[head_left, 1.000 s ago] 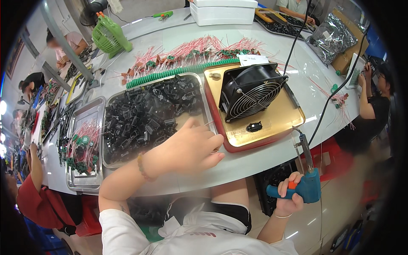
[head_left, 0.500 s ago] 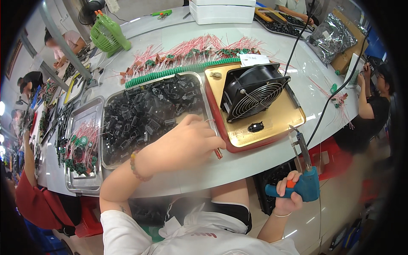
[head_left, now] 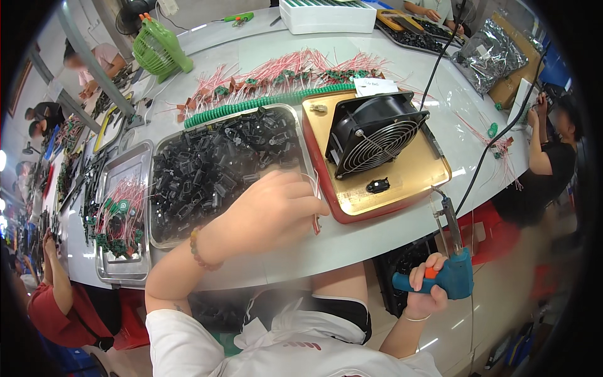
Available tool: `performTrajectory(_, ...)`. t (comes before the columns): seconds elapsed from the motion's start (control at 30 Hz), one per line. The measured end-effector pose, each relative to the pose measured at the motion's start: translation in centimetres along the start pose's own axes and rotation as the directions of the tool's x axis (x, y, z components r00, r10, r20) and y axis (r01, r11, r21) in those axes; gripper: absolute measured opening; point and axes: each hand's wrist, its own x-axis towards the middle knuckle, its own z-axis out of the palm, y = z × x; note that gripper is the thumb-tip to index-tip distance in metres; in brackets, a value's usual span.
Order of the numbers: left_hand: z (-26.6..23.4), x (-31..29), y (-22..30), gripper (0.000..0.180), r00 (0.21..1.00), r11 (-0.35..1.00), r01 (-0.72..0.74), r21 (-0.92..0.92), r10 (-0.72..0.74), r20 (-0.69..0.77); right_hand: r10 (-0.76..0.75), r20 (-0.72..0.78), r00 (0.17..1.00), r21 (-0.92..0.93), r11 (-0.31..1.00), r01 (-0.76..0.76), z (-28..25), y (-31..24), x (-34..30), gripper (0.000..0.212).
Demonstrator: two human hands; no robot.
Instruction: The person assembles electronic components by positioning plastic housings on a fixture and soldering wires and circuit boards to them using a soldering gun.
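My left hand (head_left: 276,210) is closed in a pinch above the right edge of a metal tray of black plastic housings (head_left: 207,182). From its fingers hangs a small reddish wired circuit board (head_left: 316,225), with a pale wire rising above the hand. My right hand (head_left: 429,286) grips a blue soldering gun (head_left: 457,273) with an orange trigger, off the table's front edge. Its tip points up near the corner of a gold-coloured tray (head_left: 358,204). On that tray lie one black housing (head_left: 378,185) and a black fan (head_left: 374,135) with a wire guard.
A smaller metal tray (head_left: 107,267) at left holds green boards with pink wires. Behind the trays runs a green coiled tube (head_left: 251,107) beside many wired boards. A green fan (head_left: 157,47), a white foam box (head_left: 330,20) and a hanging black cable (head_left: 480,160) are farther out.
My left hand has shifted slightly left with the wired board, which now hangs more upright. The foam box at the back now shows green strips inside its top. My right hand stays nearly still.
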Motion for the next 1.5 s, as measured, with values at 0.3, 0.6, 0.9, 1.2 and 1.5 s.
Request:
performTrajectory(0.3, -0.2, 0.4, 0.9, 0.021, 0.999, 0.998, -0.017, -0.063, 0.015, -0.032, -0.003, 0.012, 1.0, 0.02, 1.0, 0.002, -0.2, 0.1, 0.1, 0.041)
performTrajectory(0.6, 1.7, 0.3, 1.0, 0.023, 0.935, 0.92, 0.217, -0.326, -0.293, -0.202, 0.011, 0.003, 1.0, 0.016, 1.0, -0.011, 0.0, 0.0, -0.1, 0.041)
performTrajectory(0.9, 1.1, 0.2, -0.4, 0.038, 0.872, 0.729, 0.412, -0.547, -0.489, 0.006, 0.003, -0.013, 1.0, 0.058, 0.998, -0.002, -0.4, 0.4, 0.1, 0.044)
performTrajectory(1.2, 0.7, -0.1, 0.1, 0.052, 0.961, 0.966, 0.258, 0.015, -0.259, 0.099, -0.005, -0.026, 1.0, 0.041, 0.999, 0.006, -0.6, 0.3, -0.3, 0.044)
performTrajectory(1.5, 3.9, -0.8, 2.2, 0.031, 0.88, 0.977, -0.197, 0.086, 0.138, 0.455, 0.01, -0.022, 1.0, -0.004, 1.0, -0.01, -0.5, 0.3, 0.0, 0.042)
